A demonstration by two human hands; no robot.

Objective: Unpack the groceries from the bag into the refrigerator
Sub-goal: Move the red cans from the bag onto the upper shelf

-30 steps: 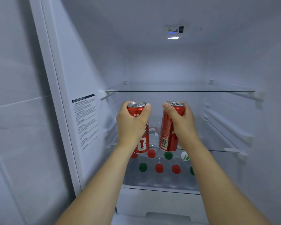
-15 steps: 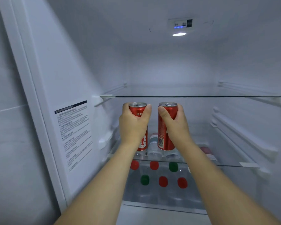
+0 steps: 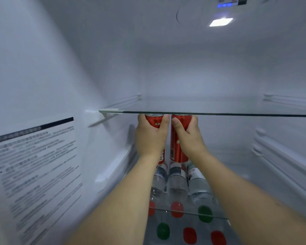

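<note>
Both arms reach deep into the open refrigerator. My left hand (image 3: pixel 151 137) grips a tall red can (image 3: pixel 155 121) and my right hand (image 3: pixel 189 137) grips a second red can (image 3: pixel 177 149). The two cans stand upright, side by side, almost touching, their tops level with the front edge of the upper glass shelf (image 3: pixel 219 114). Their bottoms hang over the rear of the middle glass shelf (image 3: pixel 217 217); whether they touch it I cannot tell. The grocery bag is out of view.
Three clear water bottles (image 3: pixel 177 181) lie on the middle shelf under my wrists, red and green caps toward me. More capped bottles (image 3: pixel 189 235) lie below. A printed label (image 3: pixel 35 165) covers the left wall. Shelf rails (image 3: pixel 279 156) line the right wall; a lamp (image 3: pixel 220 22) glows overhead.
I have leaned further into the refrigerator and pushed both cans deeper, bringing them closer together. The upper shelf edge now meets the can tops.
</note>
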